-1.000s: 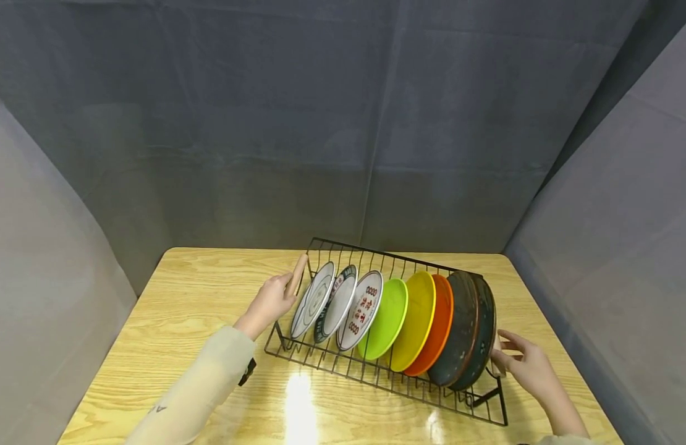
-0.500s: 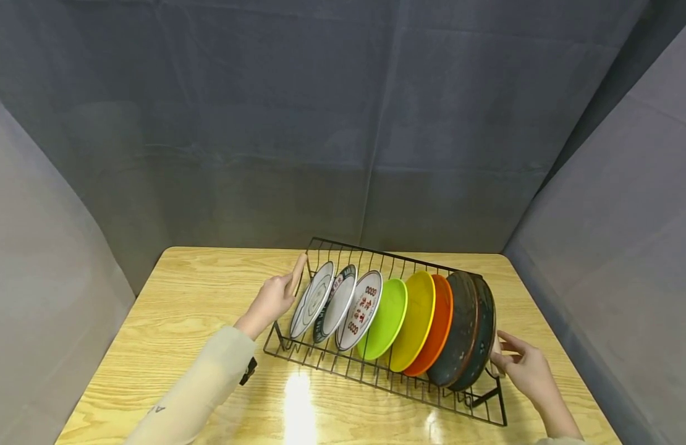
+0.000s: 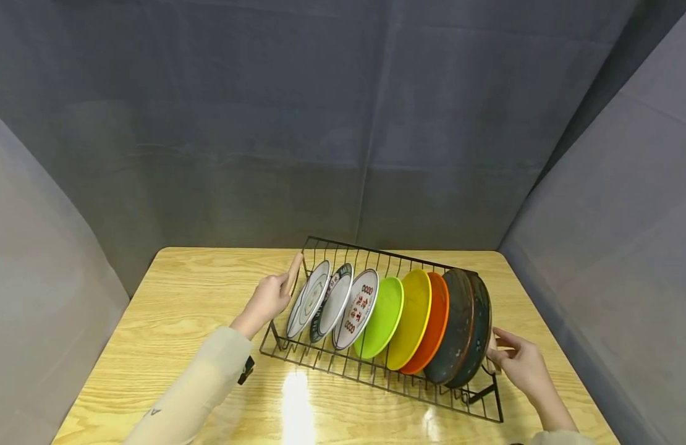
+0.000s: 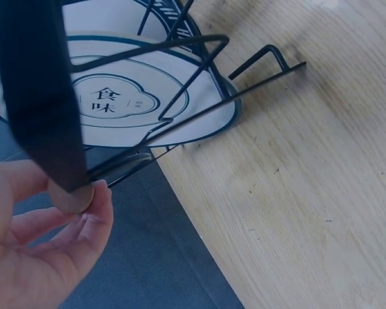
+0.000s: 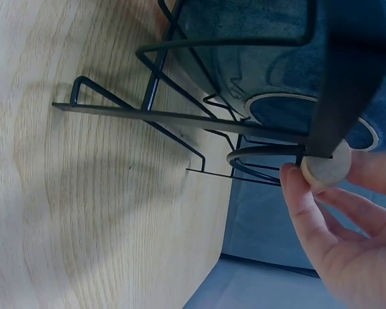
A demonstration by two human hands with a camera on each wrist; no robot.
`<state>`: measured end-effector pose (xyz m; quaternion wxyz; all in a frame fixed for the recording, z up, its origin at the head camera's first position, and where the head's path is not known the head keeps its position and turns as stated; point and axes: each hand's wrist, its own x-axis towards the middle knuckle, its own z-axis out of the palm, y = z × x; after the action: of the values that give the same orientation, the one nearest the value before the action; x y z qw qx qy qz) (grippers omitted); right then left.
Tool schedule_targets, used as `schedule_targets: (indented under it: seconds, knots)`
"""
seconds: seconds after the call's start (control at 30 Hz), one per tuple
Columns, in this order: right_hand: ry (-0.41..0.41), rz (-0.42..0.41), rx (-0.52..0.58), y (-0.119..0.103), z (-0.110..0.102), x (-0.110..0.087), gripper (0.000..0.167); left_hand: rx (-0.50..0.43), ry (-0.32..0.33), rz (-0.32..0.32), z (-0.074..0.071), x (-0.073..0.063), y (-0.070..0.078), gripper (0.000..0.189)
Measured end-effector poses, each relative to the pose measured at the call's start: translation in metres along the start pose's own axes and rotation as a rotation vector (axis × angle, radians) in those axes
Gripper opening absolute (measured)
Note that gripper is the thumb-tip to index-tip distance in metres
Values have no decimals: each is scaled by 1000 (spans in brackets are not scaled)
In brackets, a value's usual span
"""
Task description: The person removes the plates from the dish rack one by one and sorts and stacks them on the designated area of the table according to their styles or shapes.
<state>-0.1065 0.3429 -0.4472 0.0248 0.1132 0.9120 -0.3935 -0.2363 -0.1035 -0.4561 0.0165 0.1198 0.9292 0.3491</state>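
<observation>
A black wire dish rack (image 3: 343, 372) stands slantwise on the wooden table and holds a row of upright, tilted plates. At its left end my left hand (image 3: 263, 301) grips the wooden handle (image 3: 293, 272); in the left wrist view the fingers (image 4: 96, 219) curl around the handle's round end (image 4: 72, 197). My right hand (image 3: 522, 366) holds the other wooden handle (image 3: 492, 357) at the right end, its round end (image 5: 327, 168) pinched between thumb and fingers in the right wrist view. Nearest the left hand is a white plate (image 3: 309, 300); nearest the right, a dark plate (image 3: 472, 346).
Between these stand a dark-rimmed white plate (image 3: 334, 306), a red-lettered white plate (image 3: 356, 309), a lime plate (image 3: 383, 315), a yellow plate (image 3: 412, 321), an orange plate (image 3: 434, 337) and another dark plate (image 3: 451, 334). Grey cloth (image 3: 265, 154) hangs behind the table (image 3: 170, 309).
Table, rack and hands have all shifted slightly left together in the head view. Both hands keep their hold on the handles, and the plates stay in their slots.
</observation>
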Motion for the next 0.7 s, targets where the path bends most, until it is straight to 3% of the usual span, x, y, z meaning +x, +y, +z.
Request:
schedule_targets:
  seconds: [0.2, 0.43, 0.7]
  knots:
    - [-18, -14, -17, 1, -2, 1, 54, 24, 13, 14, 1, 1, 1, 49]
    - [-17, -50, -29, 0, -1, 5, 53, -6, -8, -31, 0, 0, -1, 50]
    - [-18, -78, -59, -5, -1, 12, 54, 12, 8, -20, -2, 1, -4, 51]
